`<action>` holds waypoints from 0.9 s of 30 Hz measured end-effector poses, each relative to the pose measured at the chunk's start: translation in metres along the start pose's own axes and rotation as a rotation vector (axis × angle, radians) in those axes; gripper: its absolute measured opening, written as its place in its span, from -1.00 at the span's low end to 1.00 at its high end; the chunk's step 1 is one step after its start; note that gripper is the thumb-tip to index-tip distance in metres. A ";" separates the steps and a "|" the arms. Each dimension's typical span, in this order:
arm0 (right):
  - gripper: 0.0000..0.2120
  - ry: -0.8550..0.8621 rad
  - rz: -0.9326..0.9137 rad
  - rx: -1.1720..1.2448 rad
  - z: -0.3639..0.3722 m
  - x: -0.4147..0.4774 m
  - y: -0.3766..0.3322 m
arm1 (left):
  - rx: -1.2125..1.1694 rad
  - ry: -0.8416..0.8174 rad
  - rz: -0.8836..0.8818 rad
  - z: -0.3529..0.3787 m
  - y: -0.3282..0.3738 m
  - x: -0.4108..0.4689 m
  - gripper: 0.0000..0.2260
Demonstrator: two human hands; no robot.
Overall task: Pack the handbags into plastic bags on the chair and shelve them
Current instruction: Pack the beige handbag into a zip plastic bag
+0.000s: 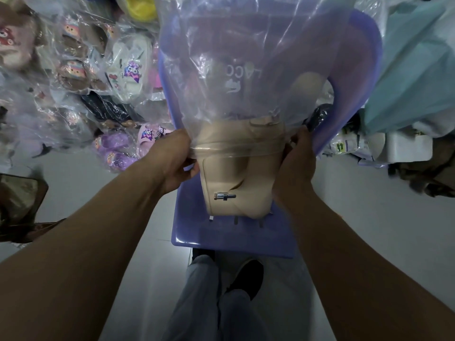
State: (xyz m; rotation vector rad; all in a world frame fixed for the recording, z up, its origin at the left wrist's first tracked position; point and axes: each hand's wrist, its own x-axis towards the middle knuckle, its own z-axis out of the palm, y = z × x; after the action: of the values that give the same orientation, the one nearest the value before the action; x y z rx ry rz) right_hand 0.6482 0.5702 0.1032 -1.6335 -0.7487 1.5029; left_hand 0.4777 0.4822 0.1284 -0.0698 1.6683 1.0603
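While both hands clamp its mouth, the clear plastic bag (246, 70) is stretched between them w/ a beige handbag (229, 178) about halfway in. L hand (172, 158) has fingers curled tight, pinching the bag's rim on the handbag's left side. R hand (295, 161) is curled round the rim on the opposite side, pressed against the handbag's flank; can't tell if it grips the handbag itself as well. Rim of the film runs as a taut band across the handbag, straight between the two grips.

Beyond the grips, the handbag's far end shows through the film, and the rest of the bag balloons up and away, w/ white printed lettering and a small animal logo (232, 86) on it. On the near side of the grips, the bare half of the handbag sticks out toward the person, a small metal clasp (224, 196) on its face.

Under the grips is a purple plastic chair (221, 237); the handbag's near end is over the seat, contact unclear. Outboard of the L hand: piles of bagged slippers (130, 70) and purple slippers (115, 148) on the pale floor (86, 180). Outboard of the R hand: a teal bag (413, 70) and a white box (408, 146). Nearest the camera, jeans legs (202, 291) and a black shoe (248, 274)
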 end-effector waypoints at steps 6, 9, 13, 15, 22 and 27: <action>-0.69 -0.037 -0.056 -0.243 -0.009 -0.001 -0.002 | 0.186 0.234 0.239 -0.003 -0.008 0.018 -0.81; -0.71 -0.054 -0.056 -0.226 -0.010 -0.004 -0.005 | 0.066 0.280 0.241 0.004 -0.008 0.020 -0.81; -0.78 -0.056 -0.063 -0.183 -0.011 -0.011 -0.004 | -0.002 0.310 0.195 0.003 -0.006 0.027 -0.80; -0.74 -0.047 -0.057 -0.178 -0.011 -0.011 0.001 | -0.040 0.254 0.049 0.001 -0.007 0.032 -0.74; -0.88 -0.145 0.030 -0.023 -0.011 -0.006 0.004 | -0.295 -0.024 -0.258 -0.009 0.002 0.017 -0.87; -0.70 -0.031 0.037 -0.088 -0.012 -0.005 0.004 | -0.214 -0.144 -0.288 -0.013 -0.006 0.010 -0.91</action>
State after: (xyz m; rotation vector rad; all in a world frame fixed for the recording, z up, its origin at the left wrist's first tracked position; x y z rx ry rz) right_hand 0.6595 0.5622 0.1022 -1.7008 -0.8166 1.5438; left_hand 0.4672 0.4744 0.1166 -0.3553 1.3637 0.9947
